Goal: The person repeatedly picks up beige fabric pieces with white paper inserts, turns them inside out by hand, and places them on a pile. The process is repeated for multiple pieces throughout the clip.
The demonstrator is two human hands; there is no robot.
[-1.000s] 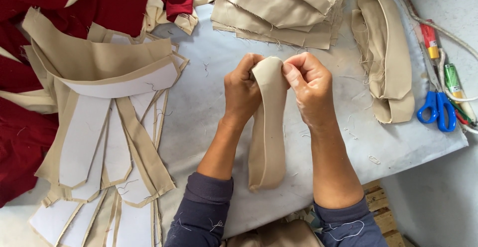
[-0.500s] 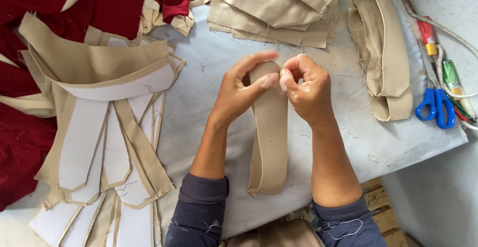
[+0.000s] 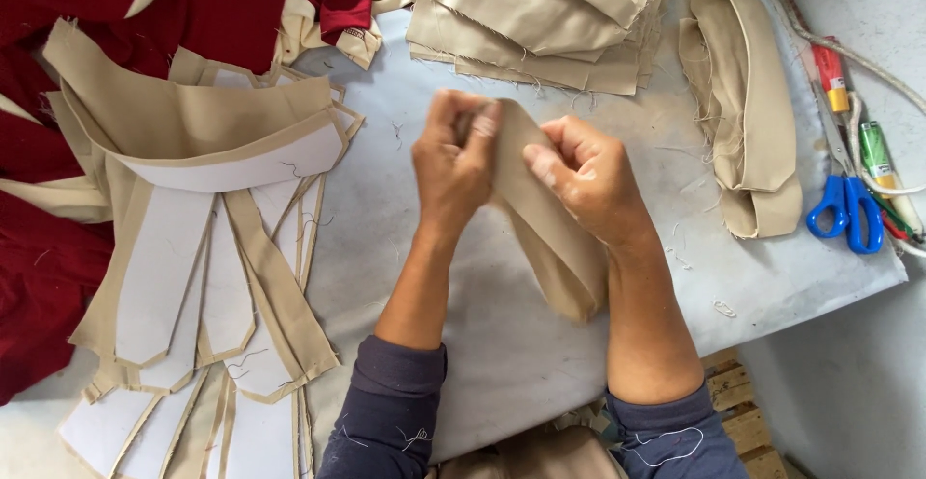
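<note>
- A long tan fabric strip [image 3: 545,223] is held up over the middle of the grey desk [image 3: 424,276], gripped at its upper end by both hands.
- The left hand [image 3: 453,165] is closed on the strip's top left edge, fingers curled over it, thumb tip pressed to the cloth.
- The right hand [image 3: 584,180] is closed on the same end from the right, the cloth pinched between thumb and bent fingers.
- The two hands lie just beside each other, with only the strip's width between them; neither is clearly nearer to it.
- The strip's long axis runs from the hands at upper left down toward the lower right, its free end hanging beside the right forearm, above the desk.
- To the left, a fan of tan pieces with white lining [image 3: 193,276] is spread on the desk, with dark red cloth [image 3: 58,276] beyond.
- At the far edge a stack of tan cut pieces [image 3: 540,26] is seen, and to the right a pile of curved tan pieces [image 3: 743,103].
- Blue-handled scissors [image 3: 844,209] lie at the right edge, well apart from both hands.
</note>
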